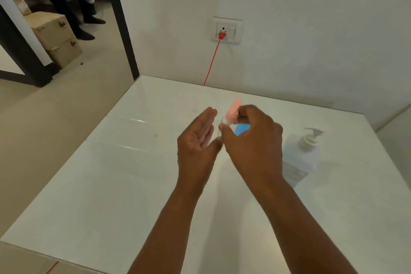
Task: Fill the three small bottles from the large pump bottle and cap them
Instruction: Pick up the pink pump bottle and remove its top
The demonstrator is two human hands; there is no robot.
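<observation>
My right hand (251, 138) blurs, grip hiding a pink-capped small bottle (233, 113) — left hand (198, 138) wide — over the white table (111, 184).

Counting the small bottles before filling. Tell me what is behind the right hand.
Behind the right hand show a blurred pink piece and a blue patch. The hand covers whatever else stands there, so no bottle count is possible.

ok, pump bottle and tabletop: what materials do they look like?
Pump bottle: probably translucent plastic, since pale blue shows through its body, with an opaque whitish pump head. Tabletop: white and glossy with streaky reflections, maybe glass or laminate; motion blur leaves this open.
</observation>
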